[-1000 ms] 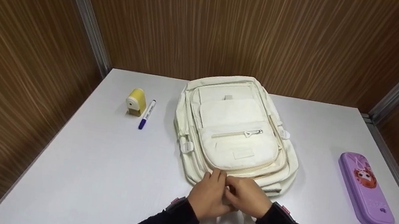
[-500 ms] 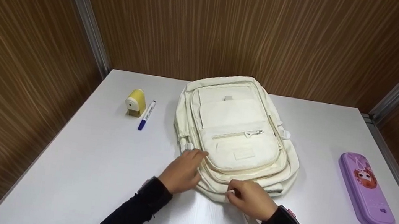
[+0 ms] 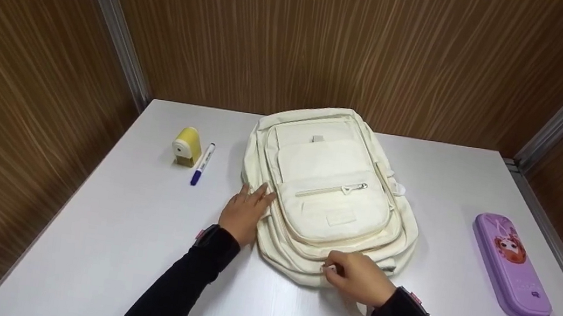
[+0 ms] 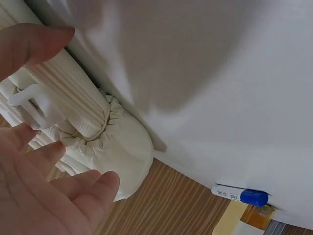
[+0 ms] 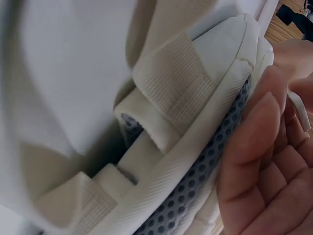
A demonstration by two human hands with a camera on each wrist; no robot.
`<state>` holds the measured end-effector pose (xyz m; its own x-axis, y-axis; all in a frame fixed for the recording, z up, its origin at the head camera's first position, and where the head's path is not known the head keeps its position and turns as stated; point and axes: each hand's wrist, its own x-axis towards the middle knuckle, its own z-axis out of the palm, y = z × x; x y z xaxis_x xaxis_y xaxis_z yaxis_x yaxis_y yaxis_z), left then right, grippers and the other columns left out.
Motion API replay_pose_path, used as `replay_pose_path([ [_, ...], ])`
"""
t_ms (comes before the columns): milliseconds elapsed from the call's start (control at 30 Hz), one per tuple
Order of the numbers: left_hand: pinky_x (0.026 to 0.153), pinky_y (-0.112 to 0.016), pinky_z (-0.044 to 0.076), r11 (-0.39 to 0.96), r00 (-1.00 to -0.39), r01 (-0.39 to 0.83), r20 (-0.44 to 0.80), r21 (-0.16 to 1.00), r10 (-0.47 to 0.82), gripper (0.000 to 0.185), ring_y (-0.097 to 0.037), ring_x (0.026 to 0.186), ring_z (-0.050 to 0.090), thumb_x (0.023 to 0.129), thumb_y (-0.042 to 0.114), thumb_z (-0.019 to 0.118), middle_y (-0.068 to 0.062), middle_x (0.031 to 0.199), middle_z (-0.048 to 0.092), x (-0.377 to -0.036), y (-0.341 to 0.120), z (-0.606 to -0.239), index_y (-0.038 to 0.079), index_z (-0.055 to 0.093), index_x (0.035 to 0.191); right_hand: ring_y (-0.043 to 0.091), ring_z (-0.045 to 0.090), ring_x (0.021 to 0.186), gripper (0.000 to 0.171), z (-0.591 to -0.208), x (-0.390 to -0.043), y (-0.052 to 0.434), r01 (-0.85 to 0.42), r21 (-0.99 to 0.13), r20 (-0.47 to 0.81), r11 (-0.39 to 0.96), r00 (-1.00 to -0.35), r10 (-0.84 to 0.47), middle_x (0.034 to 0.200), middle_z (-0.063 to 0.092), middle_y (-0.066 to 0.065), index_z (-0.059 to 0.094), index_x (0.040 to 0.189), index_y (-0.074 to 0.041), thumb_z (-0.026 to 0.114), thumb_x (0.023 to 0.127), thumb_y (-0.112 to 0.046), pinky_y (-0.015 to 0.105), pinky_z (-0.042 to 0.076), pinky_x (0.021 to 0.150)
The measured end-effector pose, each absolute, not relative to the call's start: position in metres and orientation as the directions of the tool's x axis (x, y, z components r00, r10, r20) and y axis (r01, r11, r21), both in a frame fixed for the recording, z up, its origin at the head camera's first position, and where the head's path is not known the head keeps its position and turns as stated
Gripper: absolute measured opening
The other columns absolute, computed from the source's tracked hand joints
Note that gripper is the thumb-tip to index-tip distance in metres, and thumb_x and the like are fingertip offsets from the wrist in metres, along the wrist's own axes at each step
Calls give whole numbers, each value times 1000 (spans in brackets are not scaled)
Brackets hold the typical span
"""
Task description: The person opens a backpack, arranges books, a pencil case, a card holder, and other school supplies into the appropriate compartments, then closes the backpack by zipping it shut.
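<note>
Cream backpack (image 3: 330,197) lies flat, front pocket up, mid-counter, its far end close to the wood-panel wall (image 3: 297,35). Left hand (image 3: 244,213) rests on the backpack's left edge, fingers (image 4: 93,188) straight and loose, grip wide, holding nothing. In the left wrist view the fingers sit just beside a white plastic buckle (image 4: 29,100) and the gathered elastic side pocket (image 4: 110,142).

Right hand (image 3: 358,278) is at the near edge of the backpack, fingers curled, grip narrow, pinching a small white tab (image 3: 330,268) at the bag's rim; likely a zipper pull, too small to tell. Right wrist view shows the fingers (image 5: 254,132) against grey mesh padding (image 5: 195,181) and a ribbed cream strap (image 5: 181,93).

White counter (image 3: 112,244) also carries a yellow pencil sharpener (image 3: 187,145) and a blue-capped marker (image 3: 202,163), touching or nearly so, well left of the backpack. Purple pencil case (image 3: 512,266) with a cartoon face lies well right, near the counter's right edge. Both arms in dark sleeves (image 3: 177,291).
</note>
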<state>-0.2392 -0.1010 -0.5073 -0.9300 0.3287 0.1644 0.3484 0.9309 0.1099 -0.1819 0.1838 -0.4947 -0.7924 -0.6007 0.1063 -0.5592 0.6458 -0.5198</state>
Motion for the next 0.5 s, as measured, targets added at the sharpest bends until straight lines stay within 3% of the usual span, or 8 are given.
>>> replay_pose_path([
  [233, 102, -50, 46, 936, -913, 348, 241, 46, 328, 66, -47, 137, 39, 84, -3, 66, -8, 153, 43, -249, -103, -511, 26, 49, 141, -3, 41, 56, 10, -494, -184, 186, -534, -545, 86, 646, -803, -590, 64, 52, -14, 65, 80, -18, 62, 87, -11, 18, 36, 53],
  [500, 100, -48, 49, 925, -876, 379, 308, -33, 370, 57, -44, 135, 43, 84, -3, 64, -6, 150, 47, -249, -103, -512, 25, 54, 133, -2, 39, 54, 10, -492, -184, 187, -507, -552, 62, 662, -817, -574, 62, 48, -14, 65, 80, -19, 63, 87, -13, 19, 33, 51],
])
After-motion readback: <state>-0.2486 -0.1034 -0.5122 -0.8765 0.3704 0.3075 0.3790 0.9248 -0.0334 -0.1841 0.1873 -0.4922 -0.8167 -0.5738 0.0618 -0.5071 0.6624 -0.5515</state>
